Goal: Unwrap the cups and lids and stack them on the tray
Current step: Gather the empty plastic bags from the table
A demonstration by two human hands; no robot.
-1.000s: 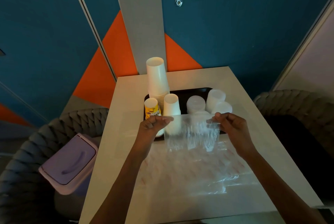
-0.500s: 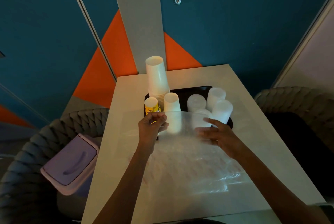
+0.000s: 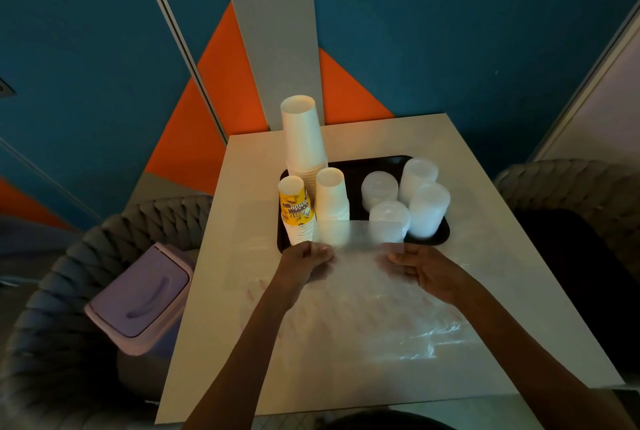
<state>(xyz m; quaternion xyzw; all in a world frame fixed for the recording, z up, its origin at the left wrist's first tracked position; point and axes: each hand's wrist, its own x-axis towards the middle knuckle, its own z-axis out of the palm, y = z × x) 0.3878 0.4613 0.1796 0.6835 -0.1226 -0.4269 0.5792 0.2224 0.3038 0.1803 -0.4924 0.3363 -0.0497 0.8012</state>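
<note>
Head view: looking down on a pale table [image 3: 242,187] that fills the centre and lower half of the frame, with both forearms reaching in from the bottom edge.
Left hand [image 3: 304,265]: just left of centre, fingers curled in, pinching the left side of a sheet of clear plastic wrap [image 3: 363,291].
Right hand [image 3: 426,270]: just right of centre, fingers bent inward, gripping the right side of the same sheet; blur hides the exact fingertip contact.
Plastic wrap: stretched between the two hands. Its far edge is lifted in front of the nearest cups and lids, which show through it. The rest lies crumpled on the table toward the bottom of the frame.
Tray [image 3: 433,239]: black, on the table just above the hands, at frame centre.
Tall white cup stack [image 3: 303,138]: upside down at the tray's upper left corner.
Yellow printed cup stack [image 3: 296,207]: upside down at the tray's left edge, below the tall stack.
Short white cup stack [image 3: 332,201]: upside down, just right of the yellow one.
Lid stacks [image 3: 429,209]: four translucent white columns standing close together on the right half of the tray.
Bin [image 3: 138,294]: lilac with a swing lid, left of the table, on a grey woven chair [image 3: 69,308].
Wall [image 3: 450,48]: teal with orange triangles, across the top of the frame.
</note>
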